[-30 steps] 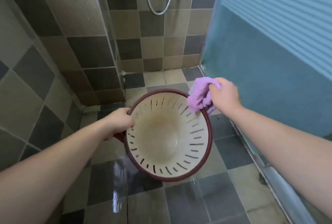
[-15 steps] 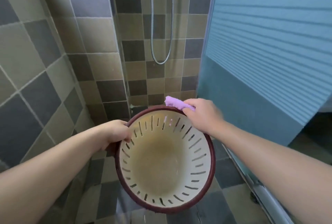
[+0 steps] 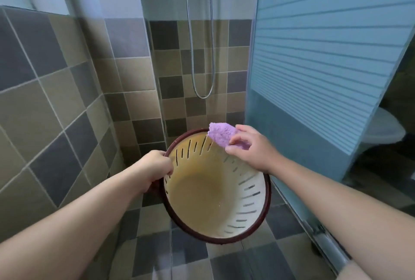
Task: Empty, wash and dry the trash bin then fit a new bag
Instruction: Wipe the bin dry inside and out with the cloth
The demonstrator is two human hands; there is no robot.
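A round cream trash bin (image 3: pixel 251 199) with slotted walls and a dark red rim is held up over the shower floor, its mouth tilted toward me. It has nothing inside and a brownish stain on its bottom. My left hand (image 3: pixel 155 167) grips the rim on the left side. My right hand (image 3: pixel 253 151) holds a purple cloth (image 3: pixel 221 135) against the bin's far upper rim, fingers curled over the cloth.
A chrome shower hose (image 3: pixel 190 39) hangs on the tiled back wall. A frosted blue striped glass door (image 3: pixel 314 77) stands at right, with its metal floor track (image 3: pixel 323 239) below. A white toilet (image 3: pixel 384 131) shows beyond it. The checkered floor tiles (image 3: pixel 190 255) look wet.
The bin has been lifted and tilted more toward me. My right hand with the cloth went from the right rim to the far upper rim. The view has tilted up.
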